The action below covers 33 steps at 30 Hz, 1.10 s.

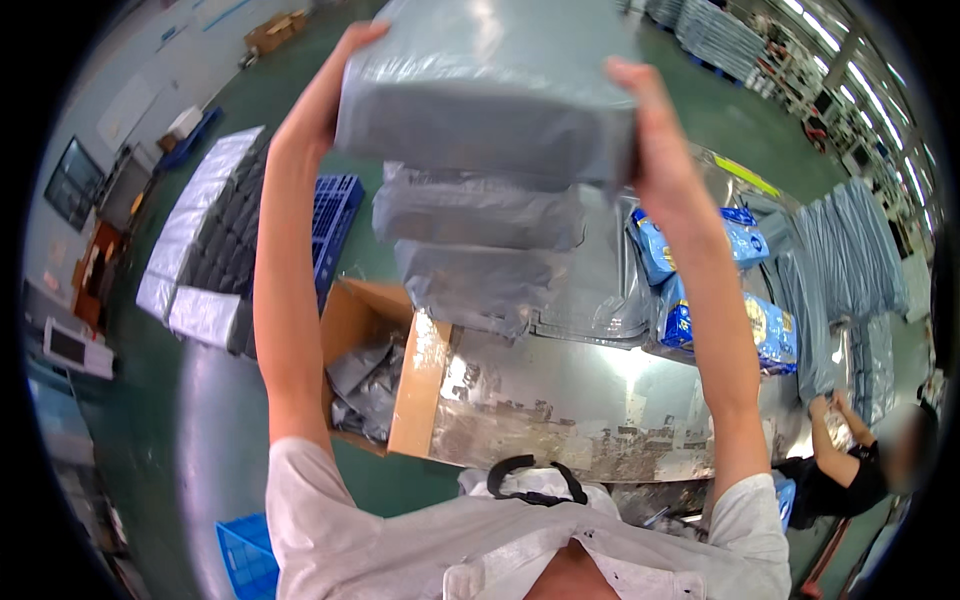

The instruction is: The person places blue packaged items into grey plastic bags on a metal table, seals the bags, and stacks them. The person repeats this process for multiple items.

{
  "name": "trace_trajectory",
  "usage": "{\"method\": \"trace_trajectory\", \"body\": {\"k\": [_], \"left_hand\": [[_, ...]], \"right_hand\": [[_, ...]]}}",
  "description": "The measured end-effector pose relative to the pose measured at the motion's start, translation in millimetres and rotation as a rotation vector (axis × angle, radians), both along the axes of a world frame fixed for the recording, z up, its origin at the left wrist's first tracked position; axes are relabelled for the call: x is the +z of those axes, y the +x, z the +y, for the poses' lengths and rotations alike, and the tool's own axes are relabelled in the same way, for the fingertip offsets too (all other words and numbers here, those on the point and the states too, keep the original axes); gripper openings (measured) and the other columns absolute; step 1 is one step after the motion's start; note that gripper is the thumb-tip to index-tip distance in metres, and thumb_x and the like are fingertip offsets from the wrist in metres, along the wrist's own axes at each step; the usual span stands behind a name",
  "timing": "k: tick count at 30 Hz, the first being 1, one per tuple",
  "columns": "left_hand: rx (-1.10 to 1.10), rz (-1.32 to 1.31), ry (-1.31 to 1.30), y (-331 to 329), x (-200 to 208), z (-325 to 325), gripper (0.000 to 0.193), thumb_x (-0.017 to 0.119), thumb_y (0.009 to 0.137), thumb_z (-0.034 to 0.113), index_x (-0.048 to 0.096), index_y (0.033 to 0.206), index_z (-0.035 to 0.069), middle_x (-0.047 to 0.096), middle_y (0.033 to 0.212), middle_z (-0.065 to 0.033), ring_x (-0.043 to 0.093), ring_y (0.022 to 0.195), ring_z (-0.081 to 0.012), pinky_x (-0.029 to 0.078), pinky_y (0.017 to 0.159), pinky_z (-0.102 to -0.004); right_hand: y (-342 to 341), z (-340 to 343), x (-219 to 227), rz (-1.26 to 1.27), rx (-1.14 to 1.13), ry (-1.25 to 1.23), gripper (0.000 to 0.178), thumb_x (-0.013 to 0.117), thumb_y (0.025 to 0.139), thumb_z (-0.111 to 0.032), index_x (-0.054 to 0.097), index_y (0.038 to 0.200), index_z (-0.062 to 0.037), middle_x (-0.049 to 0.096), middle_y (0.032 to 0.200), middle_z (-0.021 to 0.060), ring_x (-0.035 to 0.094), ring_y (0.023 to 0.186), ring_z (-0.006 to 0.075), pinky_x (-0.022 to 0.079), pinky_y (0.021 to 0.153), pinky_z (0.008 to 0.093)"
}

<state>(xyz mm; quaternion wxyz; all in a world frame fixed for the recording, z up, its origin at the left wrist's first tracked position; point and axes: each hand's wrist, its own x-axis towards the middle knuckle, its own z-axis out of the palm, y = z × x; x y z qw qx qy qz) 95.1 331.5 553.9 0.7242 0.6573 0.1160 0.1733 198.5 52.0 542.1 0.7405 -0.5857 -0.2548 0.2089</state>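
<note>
Both my arms reach forward with a large grey plastic-wrapped package (490,110) raised between the hands. My left hand (345,80) grips its left side, and my right hand (655,135) clasps the right side, slightly blurred. Beneath it, more grey wrapped packages (480,215) lie stacked on the metal table (560,400). Flat grey plastic bags (595,285) rest to the right of that stack. Blue printed soft packs (775,335) lie beside my right forearm.
An open cardboard box (415,385) holding crumpled grey plastic stands at the table's left edge. Farther left are a blue pallet (335,225) and wrapped bundles (205,225). Long grey stacks (850,250) stand at the right, where a person in black (840,470) works. A blue crate (248,555) sits lower left.
</note>
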Motion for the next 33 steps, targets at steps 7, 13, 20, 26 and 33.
{"method": "trace_trajectory", "body": {"k": [7, 13, 20, 26, 33], "left_hand": [[0.176, -0.338, -0.031, 49, -89, 36, 0.053, 0.048, 0.096, 0.046, 0.05, 0.133, 0.009, 0.058, 0.122, -0.004, 0.053, 0.112, -0.0158, 0.042, 0.096, -0.0285], [0.145, -0.163, -0.188, 51, -119, 83, 0.047, 0.046, 0.097, 0.041, 0.05, 0.127, 0.005, 0.055, 0.124, -0.0084, 0.054, 0.108, -0.0189, 0.043, 0.096, -0.0338], [0.643, -0.031, 0.069, -63, -294, -9, 0.04, 0.046, 0.097, 0.025, 0.048, 0.127, 0.0, 0.051, 0.128, -0.0149, 0.056, 0.105, -0.0252, 0.044, 0.091, -0.0369], [0.272, 0.663, -0.151, -185, -477, -189, 0.023, 0.055, 0.094, 0.02, 0.058, 0.109, 0.002, 0.064, 0.094, -0.0097, 0.062, 0.075, -0.0166, 0.049, 0.067, -0.0271], [-0.422, 0.702, -0.001, -60, -447, -373, 0.025, 0.054, 0.098, 0.021, 0.062, 0.11, 0.001, 0.066, 0.099, -0.0059, 0.06, 0.08, -0.0113, 0.05, 0.071, -0.0258]], "right_hand": [[17, 28, -48, -0.145, 0.005, 0.095, 0.07, 0.045, 0.095, -0.055, 0.033, 0.146, -0.0076, 0.03, 0.15, 0.0069, 0.032, 0.132, 0.0189, 0.025, 0.11, 0.0367], [32, 27, -60, -0.22, 0.038, 0.06, 0.089, 0.046, 0.09, -0.062, 0.022, 0.145, 0.004, 0.038, 0.143, 0.0239, 0.036, 0.135, 0.0289, 0.028, 0.111, 0.036], [104, -164, -236, -0.509, -0.156, -0.797, 0.061, 0.062, 0.084, -0.051, 0.057, 0.122, -0.0033, 0.066, 0.111, 0.018, 0.062, 0.105, 0.0311, 0.048, 0.089, 0.0393], [104, -365, -441, 0.066, -0.37, -1.215, 0.05, 0.066, 0.081, -0.046, 0.068, 0.089, 0.0033, 0.068, 0.09, 0.0179, 0.067, 0.076, 0.0308, 0.054, 0.07, 0.0397], [123, -291, -502, 1.228, -0.645, 0.108, 0.056, 0.072, 0.082, -0.043, 0.058, 0.112, 0.002, 0.064, 0.089, 0.014, 0.065, 0.082, 0.0248, 0.057, 0.071, 0.0329]]}}
